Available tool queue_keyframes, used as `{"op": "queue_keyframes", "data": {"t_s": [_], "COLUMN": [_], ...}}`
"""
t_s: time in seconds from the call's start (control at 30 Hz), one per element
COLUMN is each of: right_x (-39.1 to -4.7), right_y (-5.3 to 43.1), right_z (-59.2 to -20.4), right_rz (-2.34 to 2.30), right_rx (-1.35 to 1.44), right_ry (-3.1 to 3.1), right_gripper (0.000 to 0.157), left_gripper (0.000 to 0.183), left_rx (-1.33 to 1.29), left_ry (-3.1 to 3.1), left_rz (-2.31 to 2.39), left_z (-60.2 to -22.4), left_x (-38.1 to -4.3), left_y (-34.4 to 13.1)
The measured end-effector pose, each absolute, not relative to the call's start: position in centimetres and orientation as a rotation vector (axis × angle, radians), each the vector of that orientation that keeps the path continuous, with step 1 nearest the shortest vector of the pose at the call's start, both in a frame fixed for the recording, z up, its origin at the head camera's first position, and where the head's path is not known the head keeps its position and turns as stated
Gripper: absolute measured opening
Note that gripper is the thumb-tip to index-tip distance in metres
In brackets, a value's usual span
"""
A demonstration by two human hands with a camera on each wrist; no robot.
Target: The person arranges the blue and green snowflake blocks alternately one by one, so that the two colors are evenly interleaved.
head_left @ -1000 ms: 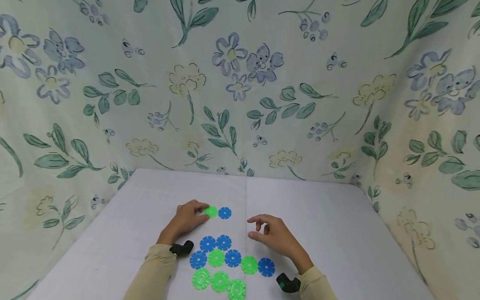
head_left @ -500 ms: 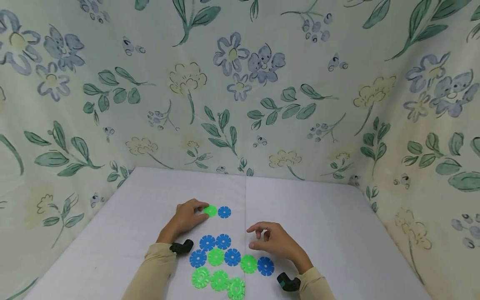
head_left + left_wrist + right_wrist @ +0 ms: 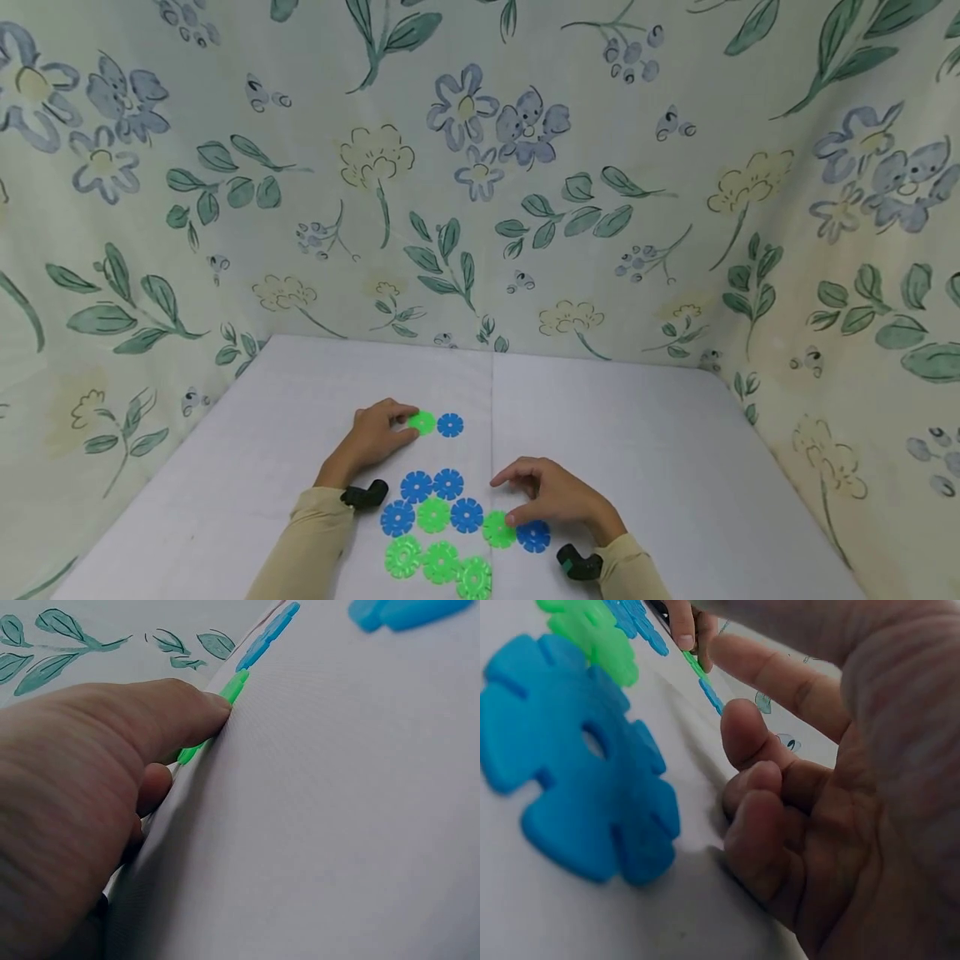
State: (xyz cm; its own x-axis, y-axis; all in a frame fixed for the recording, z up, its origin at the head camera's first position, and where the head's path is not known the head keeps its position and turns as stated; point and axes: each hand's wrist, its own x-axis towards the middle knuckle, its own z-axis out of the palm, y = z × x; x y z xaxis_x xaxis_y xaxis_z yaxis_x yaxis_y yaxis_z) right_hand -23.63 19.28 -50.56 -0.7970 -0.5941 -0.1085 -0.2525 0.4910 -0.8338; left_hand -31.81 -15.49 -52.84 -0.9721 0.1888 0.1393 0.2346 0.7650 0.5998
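Observation:
At the far end of the group, my left hand (image 3: 377, 435) pinches a green notched plastic disc (image 3: 423, 423) by its edges, thumb and finger on opposite sides, flat on the table. Just right of it lies a blue notched disc (image 3: 450, 425). In the left wrist view, fingers partly cover the green disc (image 3: 235, 687). My right hand (image 3: 558, 498) hovers with loosely bent fingers over the right end of the lower row. Its thumb tip overlaps a green disc (image 3: 495, 531) in the head view; contact is unclear. A blue disc (image 3: 534, 538) lies under this hand, large in the right wrist view.
Several more blue discs (image 3: 397, 518) and green discs (image 3: 440, 562) lie close together nearer the front of the white table (image 3: 660, 450). A floral cloth (image 3: 465, 250) hangs behind and along the sides. Black wrist cameras (image 3: 579, 563) sit on both wrists.
My right hand has come down and nearer, from beside the far pair to over the lower row's right end. The left hand stays on its green disc.

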Motion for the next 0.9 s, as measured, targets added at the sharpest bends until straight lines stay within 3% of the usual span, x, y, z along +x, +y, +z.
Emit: {"op": "queue_keyframes", "data": {"t_s": [0.43, 0.9], "right_x": [-22.94, -22.80], "right_y": [19.16, 18.96], "right_z": [-50.22, -50.15], "right_rz": [-1.039, -0.945], "right_rx": [-0.824, -0.841], "right_ry": [2.348, 2.436], "right_gripper": [0.053, 0.048], "left_gripper": [0.040, 0.040], "left_rx": [-0.368, -0.370], "left_ry": [-2.883, -2.886], "left_rz": [-0.960, -0.956], "left_z": [-52.91, -52.99], "left_x": [-31.84, -31.94], "left_y": [-15.59, -15.57]}}
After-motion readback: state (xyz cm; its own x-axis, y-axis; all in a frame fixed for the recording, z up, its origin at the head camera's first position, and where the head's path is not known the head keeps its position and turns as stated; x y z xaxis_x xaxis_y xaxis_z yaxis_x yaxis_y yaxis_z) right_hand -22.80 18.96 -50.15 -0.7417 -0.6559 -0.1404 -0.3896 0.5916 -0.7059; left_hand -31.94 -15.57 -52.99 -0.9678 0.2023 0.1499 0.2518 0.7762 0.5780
